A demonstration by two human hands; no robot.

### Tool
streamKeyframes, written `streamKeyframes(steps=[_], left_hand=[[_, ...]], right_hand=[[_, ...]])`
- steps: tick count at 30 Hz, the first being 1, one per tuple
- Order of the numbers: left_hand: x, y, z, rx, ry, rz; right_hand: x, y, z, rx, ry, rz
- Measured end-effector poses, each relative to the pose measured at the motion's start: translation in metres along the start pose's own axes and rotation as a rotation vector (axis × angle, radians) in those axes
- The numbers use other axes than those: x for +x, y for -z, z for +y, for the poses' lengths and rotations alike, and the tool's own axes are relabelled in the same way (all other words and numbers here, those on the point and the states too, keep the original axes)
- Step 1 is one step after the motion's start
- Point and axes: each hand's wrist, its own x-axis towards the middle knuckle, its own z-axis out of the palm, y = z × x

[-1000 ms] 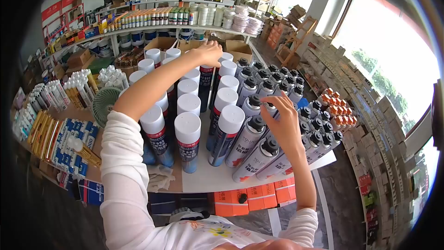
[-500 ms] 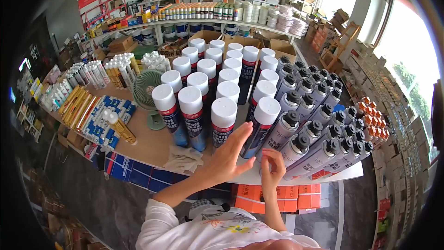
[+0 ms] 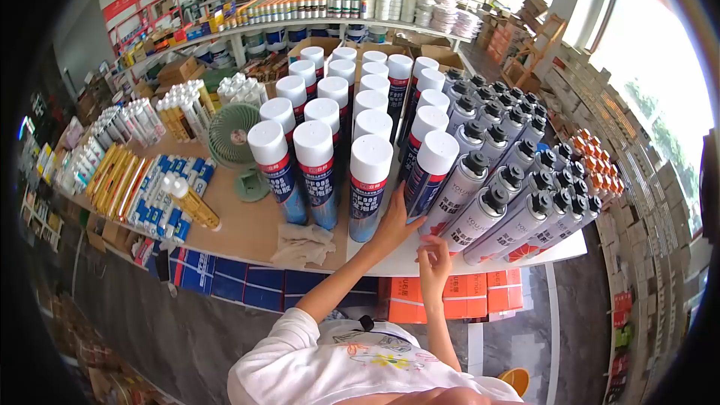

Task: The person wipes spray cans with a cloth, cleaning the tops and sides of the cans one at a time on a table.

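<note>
A blue spray foam can (image 3: 424,189) with a white cap and red band stands at the front of its row, tilted slightly to the right. My left hand (image 3: 396,223) is wrapped round its lower part, fingers on the left side and thumb across the front. My right hand (image 3: 434,256) is just below it at the table edge, its fingers curled in with nothing visible in them. Left of my left hand stands another white-capped foam can (image 3: 367,199). Grey cans with black nozzles (image 3: 480,214) stand close on the right.
Several more white-capped cans (image 3: 322,116) fill the table behind. A crumpled cloth (image 3: 303,245), a green fan (image 3: 233,135) and sealant cartridges (image 3: 191,202) are on the left. Orange boxes (image 3: 450,294) sit under the table edge, and orange-topped items (image 3: 596,157) at the right.
My left hand has gone from spread in front of the cans to wrapped round the front can's lower part. My right hand has drawn slightly down from the can, fingers curled.
</note>
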Motion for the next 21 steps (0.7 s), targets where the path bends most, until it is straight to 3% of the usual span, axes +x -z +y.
streamKeyframes(steps=[5,11,15,17,21], left_hand=[[0.001,-0.003,-0.02,-0.025,0.0,-0.046],[-0.024,0.02,-0.005,-0.007,-0.009,-0.089],[-0.053,0.046,0.014,-0.073,0.056,-0.223],[-0.064,0.052,0.012,-0.046,-0.116,-0.173],[-0.083,0.074,0.015,-0.05,-0.138,-0.182]], right_hand=[[-0.01,-0.021,0.007,0.012,-0.069,0.067],[-0.004,-0.031,0.003,-0.079,0.041,0.186],[-0.006,-0.036,0.0,-0.124,0.107,0.269],[-0.008,-0.041,-0.006,-0.126,0.161,0.27],[-0.01,-0.052,-0.016,-0.072,0.102,0.18]])
